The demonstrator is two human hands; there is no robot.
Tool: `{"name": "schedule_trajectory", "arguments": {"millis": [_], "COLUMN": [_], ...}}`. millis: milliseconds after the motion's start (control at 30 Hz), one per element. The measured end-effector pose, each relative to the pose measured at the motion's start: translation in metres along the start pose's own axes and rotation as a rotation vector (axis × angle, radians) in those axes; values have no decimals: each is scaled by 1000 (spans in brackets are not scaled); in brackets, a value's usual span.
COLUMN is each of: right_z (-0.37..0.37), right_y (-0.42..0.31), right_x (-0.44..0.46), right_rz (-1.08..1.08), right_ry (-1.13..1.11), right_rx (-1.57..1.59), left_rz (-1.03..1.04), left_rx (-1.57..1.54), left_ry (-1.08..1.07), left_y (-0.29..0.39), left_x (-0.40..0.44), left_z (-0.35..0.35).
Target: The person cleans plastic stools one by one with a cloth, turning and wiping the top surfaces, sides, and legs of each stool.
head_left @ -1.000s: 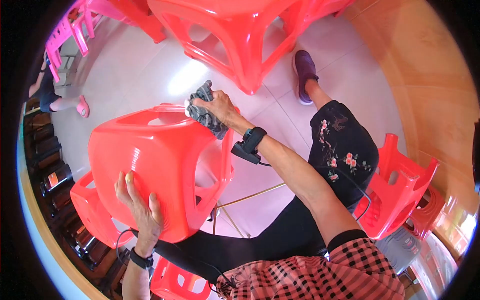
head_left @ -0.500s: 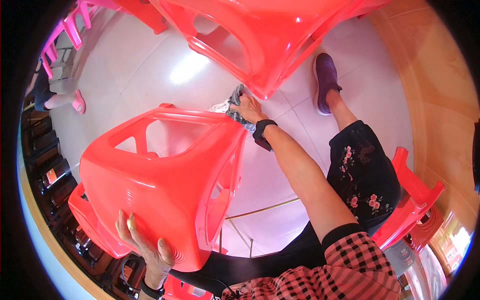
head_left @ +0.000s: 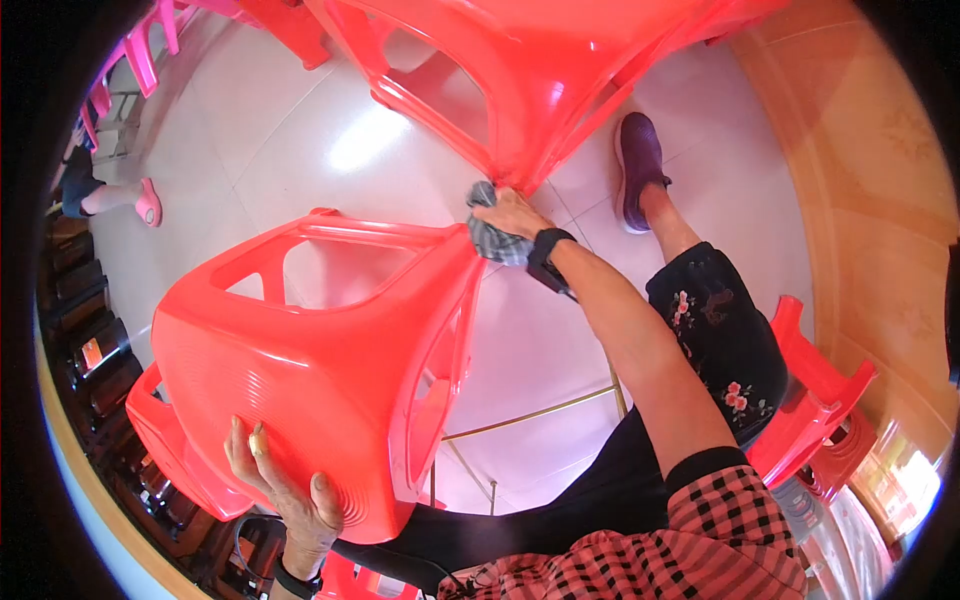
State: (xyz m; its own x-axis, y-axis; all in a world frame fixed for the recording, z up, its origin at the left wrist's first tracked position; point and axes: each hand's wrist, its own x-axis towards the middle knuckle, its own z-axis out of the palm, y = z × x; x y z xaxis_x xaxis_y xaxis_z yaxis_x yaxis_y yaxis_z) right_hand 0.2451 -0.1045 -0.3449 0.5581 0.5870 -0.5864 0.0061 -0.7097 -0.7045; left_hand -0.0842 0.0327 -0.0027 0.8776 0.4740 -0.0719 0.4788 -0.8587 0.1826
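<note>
A red plastic stool (head_left: 270, 370) lies tilted on its side, its seat toward my body and its legs pointing away. My left hand (head_left: 285, 485) rests on the seat with its fingers spread. Bunched in my right hand (head_left: 512, 215) is a grey striped cloth (head_left: 492, 240), pressed at the end of one of the stool's legs. Just above that hand is the lower corner of another large red stool (head_left: 540, 80).
More red stools stand at the right (head_left: 810, 400) and lower left (head_left: 175, 450). A co-worker's leg with a pink shoe (head_left: 149, 203) shows at the upper left. Dark boxed items (head_left: 100, 345) line the left side. A wooden panel (head_left: 850, 200) borders the right.
The stool under my left hand has turned, showing more of its side opening. My right hand has moved right with the cloth, from the stool's side rail to the leg end.
</note>
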Motion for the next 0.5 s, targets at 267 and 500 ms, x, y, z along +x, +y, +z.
{"name": "schedule_trajectory", "arguments": {"millis": [267,500], "right_z": [14,53], "right_y": [-8,36], "right_x": [6,-17], "right_rz": [174,237], "right_ry": [-190,207], "right_rx": [-91,260], "left_rz": [-9,12], "left_rx": [-12,4], "left_ry": [5,17], "left_y": [1,1], "left_x": [-3,-1], "left_z": [0,1]}}
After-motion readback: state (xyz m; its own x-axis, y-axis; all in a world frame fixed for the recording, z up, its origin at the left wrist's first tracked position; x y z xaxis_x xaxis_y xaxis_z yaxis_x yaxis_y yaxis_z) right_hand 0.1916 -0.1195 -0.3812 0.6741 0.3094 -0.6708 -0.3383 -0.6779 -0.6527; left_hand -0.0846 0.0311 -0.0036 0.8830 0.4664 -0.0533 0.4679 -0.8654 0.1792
